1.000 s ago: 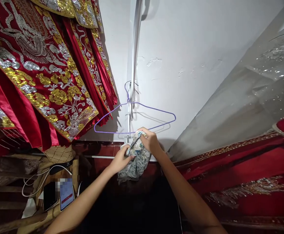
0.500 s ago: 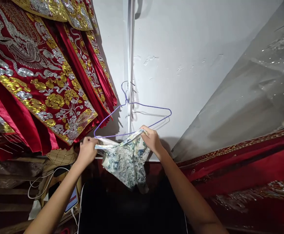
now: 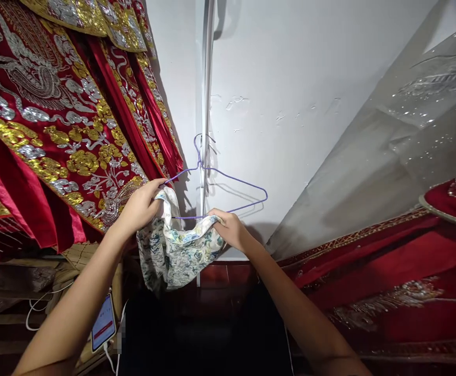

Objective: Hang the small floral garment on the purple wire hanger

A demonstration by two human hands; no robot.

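Note:
A purple wire hanger (image 3: 228,180) hangs by its hook on the white wall. My left hand (image 3: 139,206) is closed on one end of a small white cloth with a blue-green floral print (image 3: 173,250), raised to the hanger's left shoulder. At the hanger's bottom bar, my right hand (image 3: 228,230) pinches the cloth's other end. The cloth sags between the two hands, in front of the hanger's left half.
Red robes with gold and silver embroidery (image 3: 55,120) hang at the left. More red embroidered fabric (image 3: 388,261) and a clear plastic cover (image 3: 400,146) lie at the right. A lit phone on a white cable (image 3: 103,324) sits at the lower left. A white conduit (image 3: 206,78) runs up the wall.
The cloth was bunched between both hands, then pulled wide. My left hand has since risen to the hanger's left shoulder and my right hand has shifted left along the bottom bar.

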